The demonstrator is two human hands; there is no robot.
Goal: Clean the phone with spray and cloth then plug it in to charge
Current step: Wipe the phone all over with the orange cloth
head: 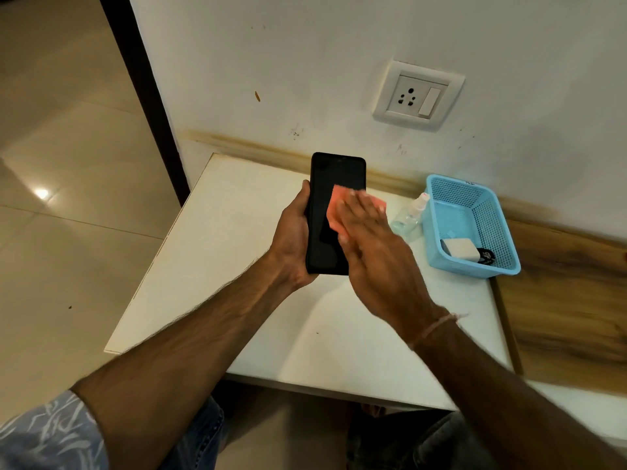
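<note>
My left hand (293,239) grips a black phone (330,184) by its lower left edge and holds it upright above the white table, dark screen facing me. My right hand (368,242) presses an orange cloth (336,212) flat against the right half of the screen with straight fingers. A small clear spray bottle (409,215) with a white cap stands on the table just right of my hands. A white charger block (458,250) and a dark coiled cable (486,256) lie in a blue basket. A white wall socket (419,95) with a switch sits above.
The blue plastic basket (475,201) stands at the table's right side against the wall. The white table (237,266) ends at a left edge over tiled floor. A wooden panel (570,300) lies to the right. My knees are below the table's front edge.
</note>
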